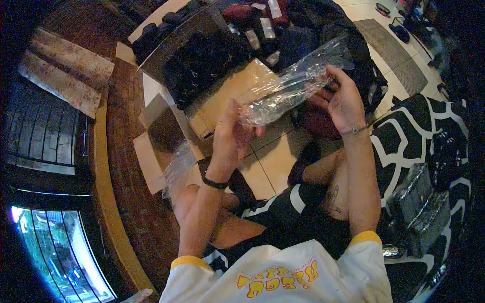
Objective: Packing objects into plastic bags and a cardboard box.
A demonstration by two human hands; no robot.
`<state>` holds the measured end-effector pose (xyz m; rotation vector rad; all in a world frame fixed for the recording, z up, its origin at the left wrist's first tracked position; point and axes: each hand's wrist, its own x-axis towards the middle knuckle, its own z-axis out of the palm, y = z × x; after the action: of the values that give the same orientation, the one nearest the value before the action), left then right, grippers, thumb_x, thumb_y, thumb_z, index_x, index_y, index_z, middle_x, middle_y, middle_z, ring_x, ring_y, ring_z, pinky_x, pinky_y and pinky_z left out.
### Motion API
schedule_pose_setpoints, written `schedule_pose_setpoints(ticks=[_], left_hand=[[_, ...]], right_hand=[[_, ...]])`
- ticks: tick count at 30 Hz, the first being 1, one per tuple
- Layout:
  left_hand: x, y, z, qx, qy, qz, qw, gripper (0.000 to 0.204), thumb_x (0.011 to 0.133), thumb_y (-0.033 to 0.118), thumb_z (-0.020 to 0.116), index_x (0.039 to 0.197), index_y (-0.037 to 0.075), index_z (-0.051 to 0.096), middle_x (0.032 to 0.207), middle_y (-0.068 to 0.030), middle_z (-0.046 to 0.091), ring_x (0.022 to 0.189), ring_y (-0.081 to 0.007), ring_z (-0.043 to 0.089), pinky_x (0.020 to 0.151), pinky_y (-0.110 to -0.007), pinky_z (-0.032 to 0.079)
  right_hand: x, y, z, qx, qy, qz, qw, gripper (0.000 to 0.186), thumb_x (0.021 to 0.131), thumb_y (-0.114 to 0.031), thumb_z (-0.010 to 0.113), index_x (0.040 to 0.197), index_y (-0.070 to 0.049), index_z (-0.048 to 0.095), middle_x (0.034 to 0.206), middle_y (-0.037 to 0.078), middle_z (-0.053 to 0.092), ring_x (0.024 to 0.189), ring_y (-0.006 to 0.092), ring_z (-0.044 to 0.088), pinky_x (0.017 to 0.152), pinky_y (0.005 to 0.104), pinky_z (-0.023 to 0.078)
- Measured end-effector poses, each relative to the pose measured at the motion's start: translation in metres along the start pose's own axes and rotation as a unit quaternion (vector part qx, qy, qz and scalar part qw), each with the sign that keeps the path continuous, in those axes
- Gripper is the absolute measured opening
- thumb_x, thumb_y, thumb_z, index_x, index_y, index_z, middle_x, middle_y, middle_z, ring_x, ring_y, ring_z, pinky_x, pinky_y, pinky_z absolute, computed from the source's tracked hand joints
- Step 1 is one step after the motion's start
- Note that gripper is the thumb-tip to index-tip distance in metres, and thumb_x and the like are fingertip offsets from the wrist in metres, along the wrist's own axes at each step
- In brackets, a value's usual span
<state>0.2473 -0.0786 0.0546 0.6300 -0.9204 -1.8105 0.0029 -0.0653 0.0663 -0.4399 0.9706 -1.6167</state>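
Yellow, red-edged lettering (273, 284) on the white shirt (343, 283)

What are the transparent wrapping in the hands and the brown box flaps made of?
Wrapping: probably thin plastic film, glossy; see-through, with crinkled highlights. Box flaps: likely cardboard, matte; plain tan, flat, stiff-looking panels.

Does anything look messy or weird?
A bit: wrinkled clear plastic sits by the left knee like stray litter, apart from the wrapping between the left hand and right hand. I see nothing spilled.
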Motion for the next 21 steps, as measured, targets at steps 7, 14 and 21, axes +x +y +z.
schedule_pose_setpoints(ticks=[7, 14, 21], left_hand=[[0.002, 0.012, -0.013, 0.183, -0.014, 0.006, 0.983, 0.036, 0.104, 0.034, 0.048, 0.087, 0.006, 0.064, 0.078, -0.0070, 0.063, 0.070, -0.0185, 0.060, 0.069, -0.032, 0.049], [0.003, 0.012, -0.026, 0.166, -0.061, 0.009, 0.984, 0.039, 0.105, 0.033, 0.048, 0.082, 0.004, 0.062, 0.078, -0.0081, 0.064, 0.072, -0.0172, 0.063, 0.069, -0.030, 0.051], [0.012, 0.030, -0.027, 0.255, 0.072, 0.016, 0.964, 0.036, 0.104, 0.034, 0.051, 0.101, 0.001, 0.063, 0.092, -0.0094, 0.067, 0.078, -0.0158, 0.065, 0.070, -0.029, 0.053]], right_hand=[[0.004, -0.005, -0.004, -0.051, 0.056, -0.057, 0.995, 0.023, 0.099, -0.032, 0.058, 0.102, -0.010, 0.064, 0.094, 0.004, 0.069, 0.086, 0.0211, 0.070, 0.075, 0.0385, 0.058], [0.014, -0.010, -0.018, -0.059, 0.121, -0.112, 0.984, 0.023, 0.100, -0.032, 0.057, 0.100, -0.009, 0.062, 0.089, 0.003, 0.065, 0.081, 0.0194, 0.069, 0.070, 0.0365, 0.057], [0.024, 0.020, -0.008, -0.243, 0.090, -0.150, 0.954, 0.028, 0.099, -0.028, 0.063, 0.086, -0.004, 0.067, 0.073, 0.003, 0.066, 0.063, 0.0113, 0.058, 0.059, 0.0308, 0.050]])
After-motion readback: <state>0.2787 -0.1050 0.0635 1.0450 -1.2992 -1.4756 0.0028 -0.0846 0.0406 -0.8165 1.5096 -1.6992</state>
